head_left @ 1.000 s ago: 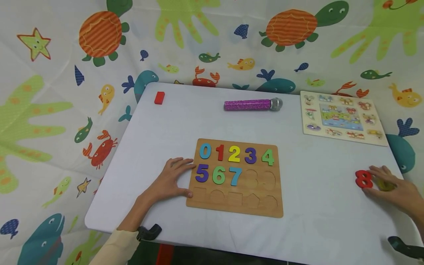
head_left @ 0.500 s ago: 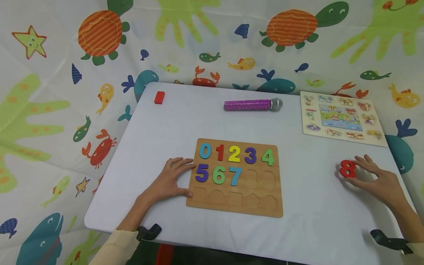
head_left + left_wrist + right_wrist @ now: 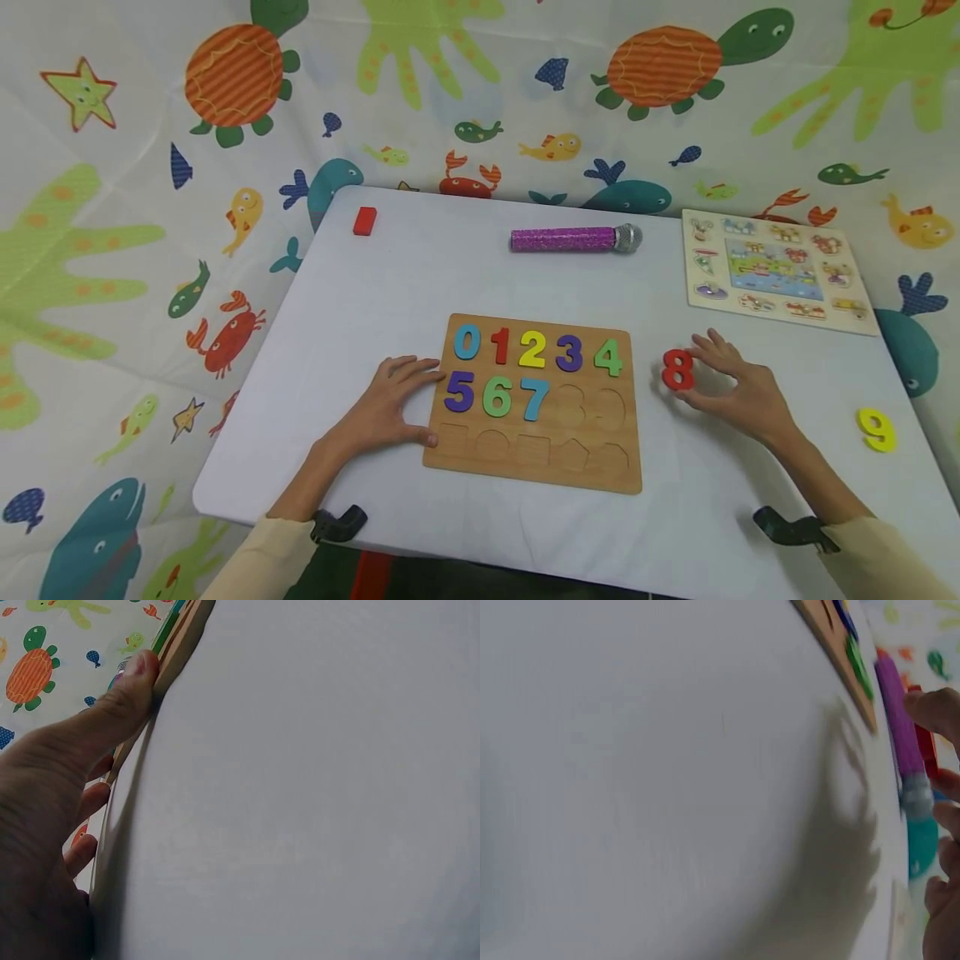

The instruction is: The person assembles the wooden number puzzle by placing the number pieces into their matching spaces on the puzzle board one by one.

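Note:
My right hand (image 3: 738, 390) pinches a red number 8 (image 3: 678, 369) between thumb and fingertips, just right of the wooden number board (image 3: 525, 475). In the right wrist view, the red 8 (image 3: 926, 746) shows edge-on between thumb and fingers, and the hand's shadow falls on the table. Colourful numbers 0 through 7 fill the upper rows of the board; the recesses after the blue 7 (image 3: 535, 399) and along the bottom row are bare. My left hand (image 3: 382, 408) touches the board's left edge with thumb and fingertips, fingers relaxed; the left wrist view shows its thumb (image 3: 135, 682) against that edge.
A yellow number 9 (image 3: 877, 430) lies at the right of the white table (image 3: 420, 275). At the back are a red block (image 3: 364, 221), a purple glitter microphone (image 3: 562, 240) and a picture peg puzzle (image 3: 776, 271). A sea-animal patterned cloth (image 3: 420, 67) hangs behind.
My right hand has carried the red 8 leftward from the table's right side toward the board, uncovering the yellow 9. The left hand stays at the board's edge.

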`<state>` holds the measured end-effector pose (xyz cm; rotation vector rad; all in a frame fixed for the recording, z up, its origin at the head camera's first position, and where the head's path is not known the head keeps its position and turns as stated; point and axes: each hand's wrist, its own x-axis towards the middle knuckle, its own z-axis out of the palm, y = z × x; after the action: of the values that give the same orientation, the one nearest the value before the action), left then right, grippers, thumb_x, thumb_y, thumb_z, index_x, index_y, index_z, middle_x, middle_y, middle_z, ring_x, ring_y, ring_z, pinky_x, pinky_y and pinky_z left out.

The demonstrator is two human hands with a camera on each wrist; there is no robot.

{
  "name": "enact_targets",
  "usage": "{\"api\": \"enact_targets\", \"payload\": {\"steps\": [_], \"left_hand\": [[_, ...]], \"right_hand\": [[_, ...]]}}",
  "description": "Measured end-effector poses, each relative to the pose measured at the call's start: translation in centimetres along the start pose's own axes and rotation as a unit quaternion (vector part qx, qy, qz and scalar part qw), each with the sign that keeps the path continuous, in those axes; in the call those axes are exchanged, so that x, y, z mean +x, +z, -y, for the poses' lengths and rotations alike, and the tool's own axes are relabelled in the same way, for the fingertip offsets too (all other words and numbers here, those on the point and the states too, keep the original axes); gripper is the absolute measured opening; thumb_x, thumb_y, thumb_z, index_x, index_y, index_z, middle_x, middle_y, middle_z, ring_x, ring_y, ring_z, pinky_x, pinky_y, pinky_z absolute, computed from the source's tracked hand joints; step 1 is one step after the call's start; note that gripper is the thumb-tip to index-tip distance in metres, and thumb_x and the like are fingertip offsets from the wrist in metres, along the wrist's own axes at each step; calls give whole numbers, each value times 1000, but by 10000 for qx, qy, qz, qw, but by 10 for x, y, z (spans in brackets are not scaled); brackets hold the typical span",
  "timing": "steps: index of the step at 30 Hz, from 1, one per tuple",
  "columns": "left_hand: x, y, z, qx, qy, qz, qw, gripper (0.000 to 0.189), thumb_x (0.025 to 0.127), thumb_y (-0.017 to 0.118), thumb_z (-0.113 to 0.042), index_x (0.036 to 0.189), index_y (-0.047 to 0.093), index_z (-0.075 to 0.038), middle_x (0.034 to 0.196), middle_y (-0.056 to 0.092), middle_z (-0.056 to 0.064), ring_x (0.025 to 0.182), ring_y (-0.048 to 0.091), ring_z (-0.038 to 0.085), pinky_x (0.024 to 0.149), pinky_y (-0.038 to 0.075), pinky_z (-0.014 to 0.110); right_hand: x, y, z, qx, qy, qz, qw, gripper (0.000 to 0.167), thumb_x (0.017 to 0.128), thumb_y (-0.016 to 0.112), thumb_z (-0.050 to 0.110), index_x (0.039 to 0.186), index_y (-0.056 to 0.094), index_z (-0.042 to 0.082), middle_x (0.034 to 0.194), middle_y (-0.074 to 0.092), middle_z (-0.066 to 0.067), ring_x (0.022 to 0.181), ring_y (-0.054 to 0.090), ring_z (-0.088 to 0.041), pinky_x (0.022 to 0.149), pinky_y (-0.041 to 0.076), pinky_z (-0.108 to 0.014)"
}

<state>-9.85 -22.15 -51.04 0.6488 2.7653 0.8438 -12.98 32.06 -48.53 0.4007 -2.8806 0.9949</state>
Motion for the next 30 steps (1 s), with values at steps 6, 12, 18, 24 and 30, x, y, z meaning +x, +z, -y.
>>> {"api": "enact_targets", "payload": {"steps": [6, 12, 18, 24, 30], "left_hand": [[0, 0, 1, 5, 35, -35, 10000, 97, 63, 82, -68, 144, 53, -23, 154, 38, -4, 144, 17, 28, 111, 24, 61], [-1, 0, 1, -13, 34, -51, 10000, 97, 63, 81, -68, 144, 52, -25, 154, 38, -6, 145, 17, 28, 110, 27, 60], [0, -1, 0, -37, -23, -30, 10000, 96, 63, 82, -67, 144, 52, -25, 154, 38, -6, 144, 17, 27, 110, 28, 60], [0, -2, 0, -52, -53, -17, 10000, 96, 63, 83, -65, 144, 53, -25, 154, 38, -6, 144, 18, 27, 109, 29, 60], [-1, -1, 0, -66, -43, -27, 10000, 96, 63, 83, -66, 144, 53, -25, 153, 39, -5, 144, 18, 27, 110, 28, 60]], "right_hand": [[9, 34, 35, 182, -431, 235, 9986, 70, 71, 90, 19, 133, 62, 1, 144, 49, -20, 140, 33, -38, 102, 32, -69], [13, 52, 60, 408, -863, 387, 9947, 73, 68, 92, 18, 132, 63, 3, 142, 52, -15, 136, 41, -33, 104, 38, -56], [17, 62, 76, 261, -1151, 464, 9919, 71, 66, 94, 21, 129, 65, 3, 139, 56, -13, 128, 51, -33, 98, 46, -50], [12, 77, 86, 168, -1048, 550, 9928, 72, 70, 91, 30, 131, 64, 3, 138, 57, -13, 129, 50, -35, 98, 46, -52], [6, 92, 88, 191, -1142, 595, 9915, 70, 71, 90, 32, 130, 65, 5, 137, 58, -12, 130, 48, -38, 99, 45, -53]]}}
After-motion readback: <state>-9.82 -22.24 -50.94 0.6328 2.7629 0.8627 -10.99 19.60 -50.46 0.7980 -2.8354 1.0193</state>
